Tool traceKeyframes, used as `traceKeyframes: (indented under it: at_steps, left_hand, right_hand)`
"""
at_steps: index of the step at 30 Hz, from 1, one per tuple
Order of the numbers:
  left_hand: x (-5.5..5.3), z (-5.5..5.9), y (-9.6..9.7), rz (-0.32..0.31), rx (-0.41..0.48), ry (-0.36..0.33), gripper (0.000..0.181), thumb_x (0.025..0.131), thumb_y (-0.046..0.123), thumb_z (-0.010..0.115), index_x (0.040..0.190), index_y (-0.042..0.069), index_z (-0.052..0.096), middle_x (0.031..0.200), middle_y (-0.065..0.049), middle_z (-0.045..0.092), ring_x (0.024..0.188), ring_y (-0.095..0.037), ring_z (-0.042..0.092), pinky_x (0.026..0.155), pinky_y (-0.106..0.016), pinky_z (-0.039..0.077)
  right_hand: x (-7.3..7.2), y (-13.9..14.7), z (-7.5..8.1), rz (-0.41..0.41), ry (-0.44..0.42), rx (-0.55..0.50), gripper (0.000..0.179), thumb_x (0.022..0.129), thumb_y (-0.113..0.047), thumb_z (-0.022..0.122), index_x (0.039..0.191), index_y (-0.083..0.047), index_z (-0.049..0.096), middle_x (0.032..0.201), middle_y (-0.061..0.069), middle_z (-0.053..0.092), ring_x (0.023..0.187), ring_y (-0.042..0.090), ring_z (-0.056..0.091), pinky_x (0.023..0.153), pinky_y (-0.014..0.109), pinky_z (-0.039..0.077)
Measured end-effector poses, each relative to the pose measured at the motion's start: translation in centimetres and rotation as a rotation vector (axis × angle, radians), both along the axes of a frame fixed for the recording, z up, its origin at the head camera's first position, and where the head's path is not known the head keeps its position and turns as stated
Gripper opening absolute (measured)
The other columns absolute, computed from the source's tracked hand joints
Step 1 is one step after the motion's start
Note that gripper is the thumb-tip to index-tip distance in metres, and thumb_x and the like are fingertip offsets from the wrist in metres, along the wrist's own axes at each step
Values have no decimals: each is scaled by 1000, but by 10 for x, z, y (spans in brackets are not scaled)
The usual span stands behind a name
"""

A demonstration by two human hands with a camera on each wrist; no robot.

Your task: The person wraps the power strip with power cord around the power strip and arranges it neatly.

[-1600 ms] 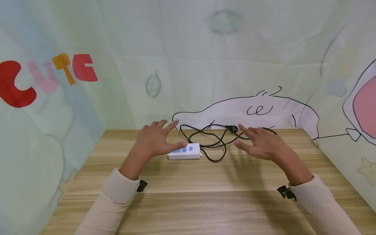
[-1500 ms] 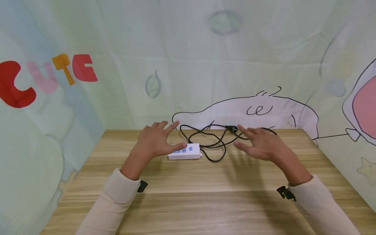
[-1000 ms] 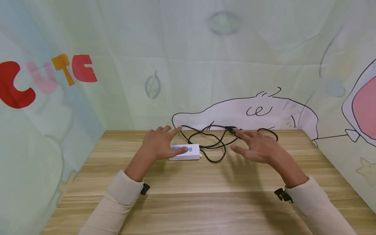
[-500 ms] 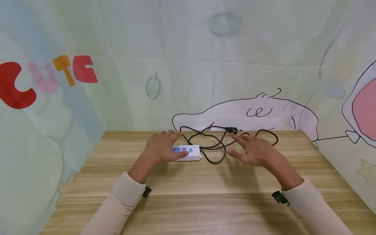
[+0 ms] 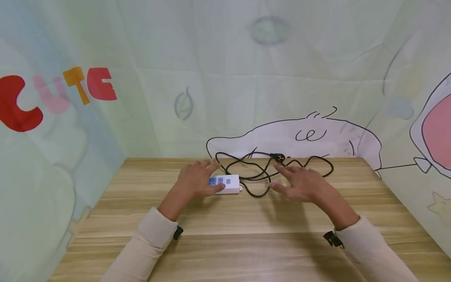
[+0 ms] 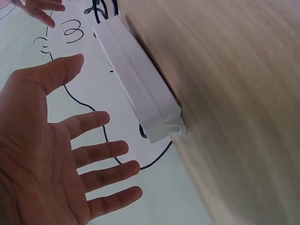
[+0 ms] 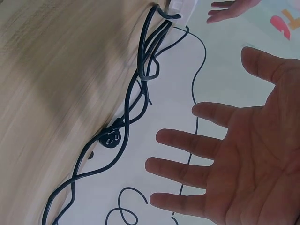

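Our left hand (image 5: 195, 181), spread and empty, hovers beside the power strip (image 5: 231, 185), which the counter (image 5: 246, 250) supports; by our right hand (image 5: 302, 183), likewise empty, the cord (image 5: 259, 196) loops slackly, seemingly because nothing pulls it.

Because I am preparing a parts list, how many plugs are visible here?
1: the black plug, at the table's back edge beside loops of black cable, just beyond the right hand. The left hand may hide others at the power strip.
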State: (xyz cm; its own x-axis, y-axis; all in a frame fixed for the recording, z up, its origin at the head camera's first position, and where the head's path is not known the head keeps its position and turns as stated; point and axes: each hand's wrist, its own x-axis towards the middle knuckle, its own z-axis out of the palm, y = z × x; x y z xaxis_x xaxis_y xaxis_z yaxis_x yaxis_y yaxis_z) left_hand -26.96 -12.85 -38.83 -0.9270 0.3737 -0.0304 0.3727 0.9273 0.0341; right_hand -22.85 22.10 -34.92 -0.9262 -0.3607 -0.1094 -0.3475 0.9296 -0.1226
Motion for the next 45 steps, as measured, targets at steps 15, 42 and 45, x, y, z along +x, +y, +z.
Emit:
traceKeyframes:
  at_steps: [15, 42, 45]
  left_hand:
    - [-4, -12, 3, -24, -15, -9, 86, 101, 67, 67, 172, 22, 49, 175, -19, 49, 152, -46, 58, 116, -65, 53]
    - [-4, -22, 13, -57, 27, -61, 72, 100, 46, 75, 165, 19, 58, 159, -15, 65, 136, -40, 65, 109, -60, 58]
    - [-4, -22, 15, -61, 29, -68, 71, 101, 44, 76, 165, 18, 59, 160, -15, 64, 138, -40, 65, 110, -60, 58]
  right_hand:
    - [-5, -6, -13, 28, -27, 17, 85, 113, -71, 40, 179, -18, 33, 170, 32, 51, 153, 61, 52, 123, 76, 42]
    - [-2, -22, -27, 86, -52, 50, 65, 120, -47, 47, 176, -16, 40, 170, 25, 55, 154, 60, 52, 125, 78, 38]
    - [-2, -24, -28, 88, -54, 49, 64, 120, -46, 48, 176, -16, 41, 171, 24, 54, 155, 60, 51, 127, 77, 37]
